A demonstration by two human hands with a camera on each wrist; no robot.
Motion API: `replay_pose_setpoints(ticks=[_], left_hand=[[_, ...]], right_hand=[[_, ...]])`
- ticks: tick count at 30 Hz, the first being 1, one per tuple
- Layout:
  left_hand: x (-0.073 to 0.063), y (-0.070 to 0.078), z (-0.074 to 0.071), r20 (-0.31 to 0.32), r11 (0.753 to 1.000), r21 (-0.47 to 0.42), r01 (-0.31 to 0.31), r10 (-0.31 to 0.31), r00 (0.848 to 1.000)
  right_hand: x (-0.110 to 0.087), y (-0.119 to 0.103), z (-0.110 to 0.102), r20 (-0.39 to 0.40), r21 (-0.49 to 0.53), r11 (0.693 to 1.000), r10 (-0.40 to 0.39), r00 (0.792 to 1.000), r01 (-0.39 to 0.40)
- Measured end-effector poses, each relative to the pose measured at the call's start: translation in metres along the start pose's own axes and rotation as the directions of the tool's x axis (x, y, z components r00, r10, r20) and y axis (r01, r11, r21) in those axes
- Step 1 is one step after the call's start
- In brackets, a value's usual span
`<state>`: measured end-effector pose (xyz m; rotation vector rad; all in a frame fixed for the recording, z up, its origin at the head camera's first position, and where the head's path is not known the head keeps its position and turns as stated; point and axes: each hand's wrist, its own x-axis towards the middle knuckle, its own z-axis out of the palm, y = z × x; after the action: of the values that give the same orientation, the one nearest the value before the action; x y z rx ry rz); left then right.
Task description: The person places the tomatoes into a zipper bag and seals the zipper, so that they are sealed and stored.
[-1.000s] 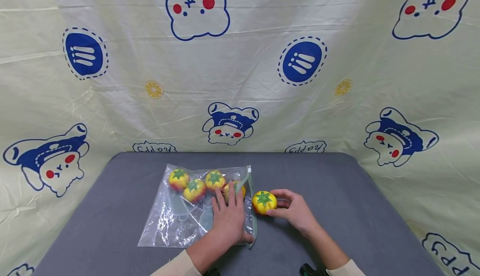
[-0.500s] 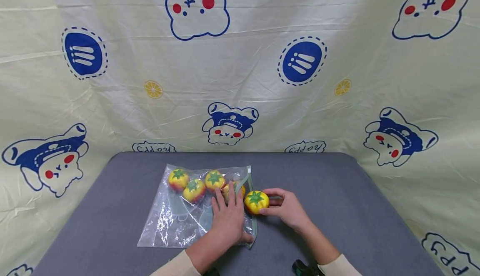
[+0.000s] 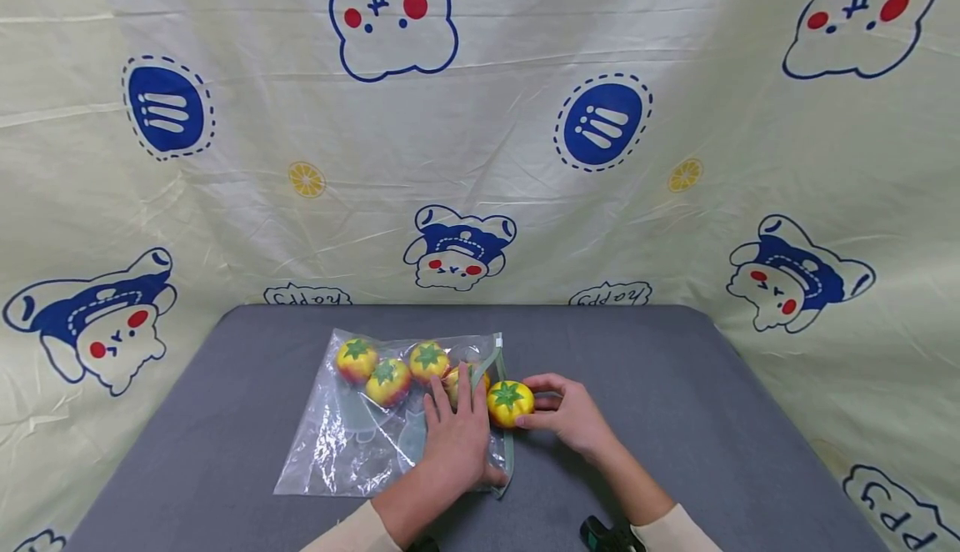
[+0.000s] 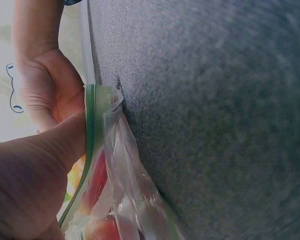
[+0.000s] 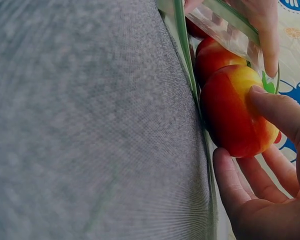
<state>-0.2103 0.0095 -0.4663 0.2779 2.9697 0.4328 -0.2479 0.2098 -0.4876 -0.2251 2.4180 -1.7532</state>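
Observation:
My right hand [image 3: 570, 414] holds a round red-and-yellow fruit [image 3: 511, 403] with a green leafy cap, thumb on one side and fingers on the other. This fruit sits at the mouth of a clear zip bag [image 3: 322, 460], just in front of another fruit [image 5: 215, 57] inside. The left hand [image 3: 457, 439] rests on the bag with fingers spread straight, its thumb out toward the near corner of the mouth. In the right wrist view its fingers lie at the raised upper edge. Several matching fruits [image 3: 388, 381] lie in the bag, one partly hidden by the left fingers.
A grey cloth-covered table [image 3: 637, 352] lies under everything. Behind it hangs a pale curtain [image 3: 517, 177] with cartoon prints. A dark wrist device [image 3: 600, 534] shows by the right sleeve [image 3: 675, 531]. The bag's green zip strip [image 4: 91, 120] runs along its mouth.
The right hand has moved left with the fruit, from just beside the bag to overlapping its mouth, mostly in the first half second. The left hand and bag have stayed put.

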Motion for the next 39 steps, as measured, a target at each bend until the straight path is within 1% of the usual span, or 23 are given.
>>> replay_pose_setpoints(ticks=[8, 17, 26, 33, 39], left_hand=[[-0.001, 0.003, 0.001, -0.015, 0.999, 0.046, 0.0, 0.0, 1.0], [0.0, 0.005, 0.001, -0.012, 0.996, 0.086, 0.0, 0.001, 1.0], [-0.001, 0.006, 0.002, -0.027, 0.994, 0.108, -0.013, 0.016, 1.0], [-0.003, 0.008, 0.001, -0.041, 0.992, 0.123, -0.021, 0.026, 0.999], [-0.003, 0.008, 0.001, -0.058, 0.989, 0.144, -0.035, 0.044, 0.997]], right_hand=[[0.004, 0.003, 0.002, -0.009, -0.023, 1.0, -0.003, 1.0, 0.003], [0.009, 0.004, 0.007, 0.02, 0.003, 1.0, -0.021, 1.0, 0.021], [0.011, 0.001, 0.01, 0.053, -0.007, 0.999, -0.04, 0.998, 0.041], [0.016, 0.002, 0.012, 0.04, -0.031, 0.999, -0.032, 0.999, 0.034], [0.019, 0.004, 0.013, 0.054, -0.036, 0.998, -0.057, 0.997, 0.059]])
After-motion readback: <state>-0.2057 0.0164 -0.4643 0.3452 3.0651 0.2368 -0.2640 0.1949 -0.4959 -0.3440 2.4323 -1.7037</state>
